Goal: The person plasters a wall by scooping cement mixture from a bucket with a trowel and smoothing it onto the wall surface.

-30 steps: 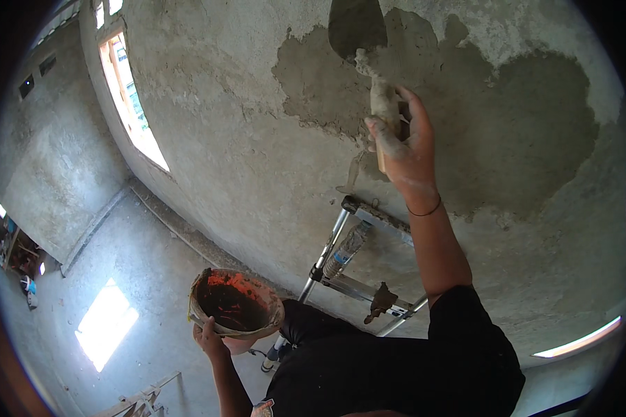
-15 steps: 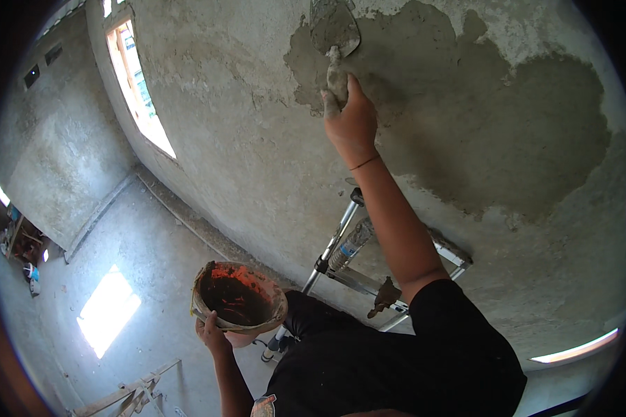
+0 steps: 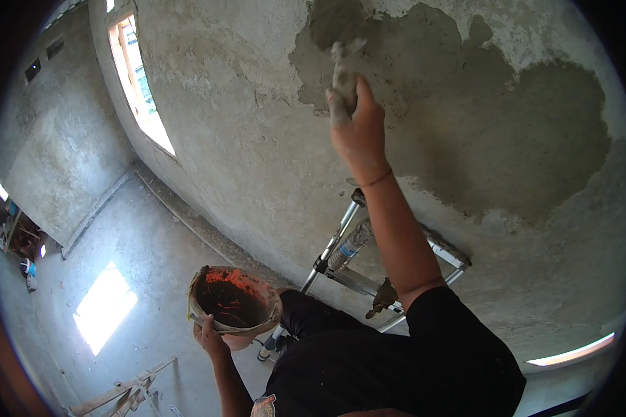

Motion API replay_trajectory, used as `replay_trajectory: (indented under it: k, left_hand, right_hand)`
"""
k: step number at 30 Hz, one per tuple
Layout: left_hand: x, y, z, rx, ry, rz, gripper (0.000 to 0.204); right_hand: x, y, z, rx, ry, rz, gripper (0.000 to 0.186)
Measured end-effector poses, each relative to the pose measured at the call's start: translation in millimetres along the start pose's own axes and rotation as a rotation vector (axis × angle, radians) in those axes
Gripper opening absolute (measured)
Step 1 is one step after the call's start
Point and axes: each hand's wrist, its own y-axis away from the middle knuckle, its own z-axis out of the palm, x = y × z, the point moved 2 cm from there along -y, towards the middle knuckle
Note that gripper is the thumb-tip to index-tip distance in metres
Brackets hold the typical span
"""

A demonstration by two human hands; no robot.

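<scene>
My right hand [image 3: 359, 128] is closed round the handle of a mortar-caked trowel [image 3: 341, 66], raised against the wall at the top of the view. The trowel's blade is tilted and blurred, over a dark patch of wet plaster [image 3: 494, 132] that spreads to the right. Low on the left, my left hand [image 3: 211, 337] grips the rim of a bucket [image 3: 235, 299]. The bucket is orange inside, smeared with grey mortar, with dark mix at its bottom.
An aluminium ladder [image 3: 337, 236] leans near the wall below my right arm. A plastic bottle [image 3: 352, 244] and a dirty brown cloth or glove [image 3: 383, 297] are on it. A wooden frame [image 3: 129, 393] stands on the floor at lower left. A window opening [image 3: 140, 83] is at upper left.
The trowel has turned on the wall, its blade now seen more edge-on, and my right hand has shifted slightly right and down. The bucket has moved slightly left and down.
</scene>
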Motion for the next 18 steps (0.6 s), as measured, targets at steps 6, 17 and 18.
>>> replay_trajectory:
  k: [6,17,18]
  left_hand:
    - [-42,-26,-20,0.024,-0.265,0.149,0.032]
    - [9,4,2,0.08,-0.074,-0.003,0.027]
    - [11,5,4,0.075,-0.102,-0.047,0.028]
  right_hand:
    - [37,-14,19,-0.261,0.057,0.117,0.029]
    - [20,-24,-21,-0.138,0.396,-0.013,0.034]
    - [32,-23,-17,-0.129,0.435,0.009,0.035]
